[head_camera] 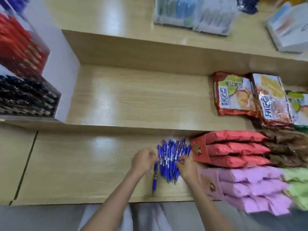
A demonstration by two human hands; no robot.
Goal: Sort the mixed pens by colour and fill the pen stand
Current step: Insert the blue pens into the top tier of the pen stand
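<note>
**The colours we see on the shelves**

We see blue pens (171, 160) with small pale marks. The shelf (141, 97) is light beige wood with a fine grain pattern. The pen stand (64, 72) is white, with red pens (18, 45) and black pens (25, 95) in it. We also see red packets (233, 150), brown packets (286, 147), lilac packets (250, 189) and light green packets (298, 189). The snack bags (233, 94) are red with yellow-green pictures.

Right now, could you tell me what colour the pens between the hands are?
Blue pens, in the head view.
</note>
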